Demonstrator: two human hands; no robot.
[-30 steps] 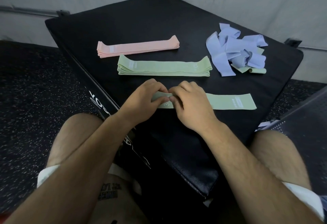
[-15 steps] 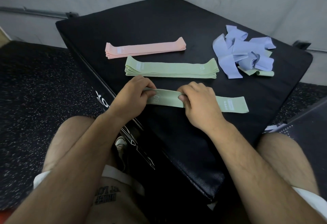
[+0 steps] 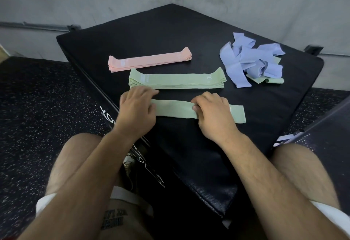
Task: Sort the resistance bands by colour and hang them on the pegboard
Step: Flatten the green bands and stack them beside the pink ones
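Green band point(image 3: 174, 110) under both hands, flat and lengthwise on the near part of the black padded box point(image 3: 170, 31). Left hand point(image 3: 136, 111) over its left end, thumb on the cloth, blurred; cannot tell whether clamped on the end or only pressing it down. Right hand point(image 3: 214, 113) on the middle stretch, fingers curled over the far edge and thumb on the near side, pinching the band, with the right end sticking out free past the knuckles. Hands now well apart, against a second ago close together at the left end, almost touching: the result of sliding outward along the cloth. Reads as smoothing out a twist or fold, and looks nearly done, with no crease showing between the hands. Just beyond, parallel and near the left fingertips, green stack point(image 3: 176, 79), neat and several layers deep; probably the next home for this one. Farther back, pink stack point(image 3: 149, 61), likewise squared. Off to the right, well apart from both, lilac heap point(image 3: 251, 61), tangled and unsorted, with a stray green strip point(image 3: 269, 80) poking from under its near edge. Pink apparently sorted, green nearly, lilac untouched. No pegboard in view; hanging not yet begun.
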